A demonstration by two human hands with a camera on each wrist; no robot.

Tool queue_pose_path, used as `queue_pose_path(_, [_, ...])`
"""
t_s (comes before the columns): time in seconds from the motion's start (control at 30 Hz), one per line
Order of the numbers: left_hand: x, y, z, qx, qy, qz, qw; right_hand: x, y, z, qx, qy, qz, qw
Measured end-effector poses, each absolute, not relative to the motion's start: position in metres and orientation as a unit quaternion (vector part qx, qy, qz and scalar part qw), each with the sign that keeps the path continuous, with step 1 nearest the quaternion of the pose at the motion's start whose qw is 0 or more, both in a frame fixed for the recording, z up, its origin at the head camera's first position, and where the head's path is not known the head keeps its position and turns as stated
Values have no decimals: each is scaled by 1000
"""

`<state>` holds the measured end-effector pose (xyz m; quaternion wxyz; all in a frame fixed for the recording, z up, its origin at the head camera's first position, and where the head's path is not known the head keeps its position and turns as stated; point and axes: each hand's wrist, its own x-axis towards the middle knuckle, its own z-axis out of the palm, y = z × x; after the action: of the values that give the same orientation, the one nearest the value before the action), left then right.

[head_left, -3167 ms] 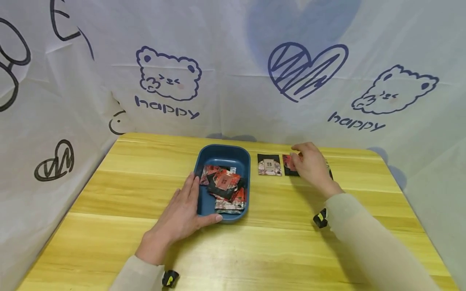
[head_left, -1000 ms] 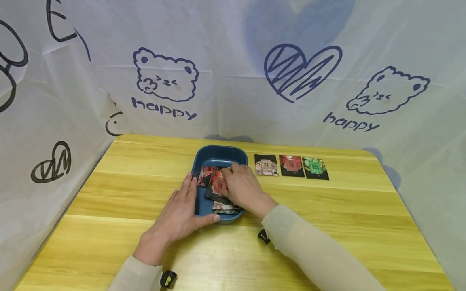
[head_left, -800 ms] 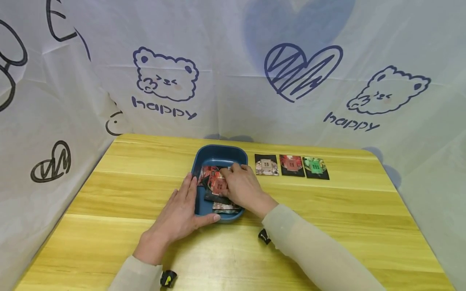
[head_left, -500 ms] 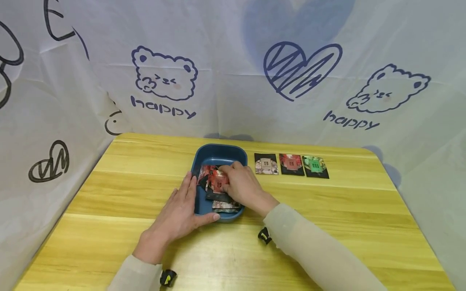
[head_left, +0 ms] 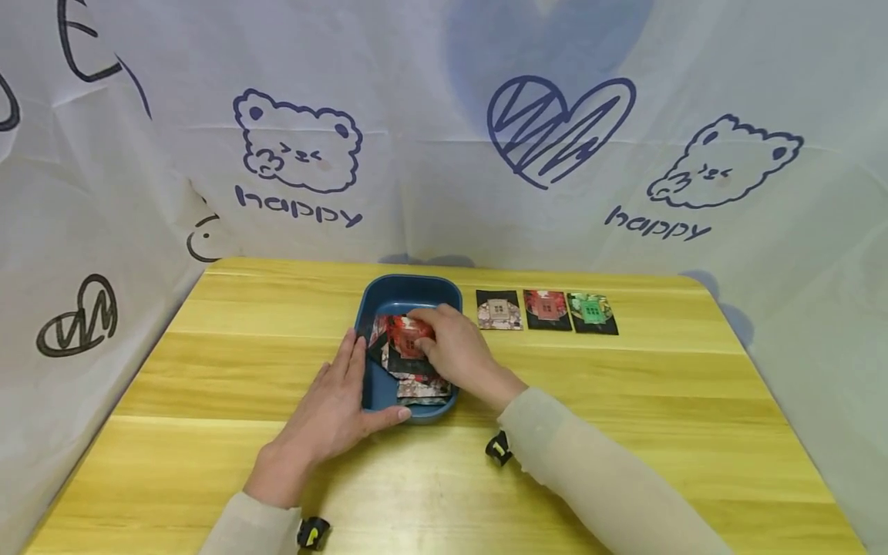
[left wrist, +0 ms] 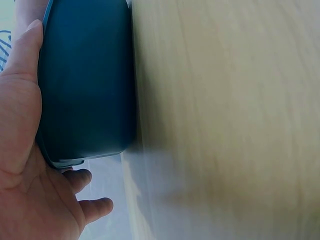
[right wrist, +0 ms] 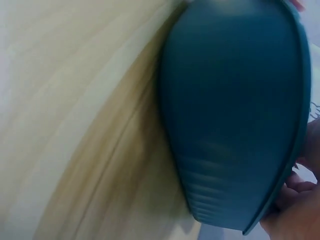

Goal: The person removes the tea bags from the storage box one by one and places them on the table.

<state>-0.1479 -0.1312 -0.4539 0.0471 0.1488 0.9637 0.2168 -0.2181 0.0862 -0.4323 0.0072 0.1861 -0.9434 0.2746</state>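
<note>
A dark blue plastic box (head_left: 375, 393) with rounded corners stands on the table. Small flat square packets lie heaped in it, some with pale flowery prints (head_left: 423, 391). My left hand (head_left: 322, 412) rests against the box's left side and near corner, fingers straight and thumb along the near rim. In the left wrist view its palm lies by the box wall. Reaching in over the right rim, my right hand (head_left: 461, 351) pinches the right edge of a red and black packet (head_left: 409, 347) on top of the heap. The box wall hides that packet from the right wrist view.
Right of the box, three packets lie in a row: a beige and black one (head_left: 499, 311), a red and black one (head_left: 548, 311) and a green and black one (head_left: 593, 313). A white cloth (head_left: 416, 177) with drawings hangs behind the wooden table (head_left: 624, 401).
My right hand has come from the row of packets into the box. The red and black packet under its fingers has shifted and turned straighter. My left hand stays at the box.
</note>
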Motion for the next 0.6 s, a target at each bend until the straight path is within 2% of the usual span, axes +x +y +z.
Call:
queue_pose_path(0.23, [-148, -131, -453, 146, 963, 220, 49, -220, 92, -426, 136, -927, 349, 26])
queue_pose_path(0.6, [-147, -130, -451, 144, 964, 218, 53, -219, 104, -420, 79, -888, 453, -10])
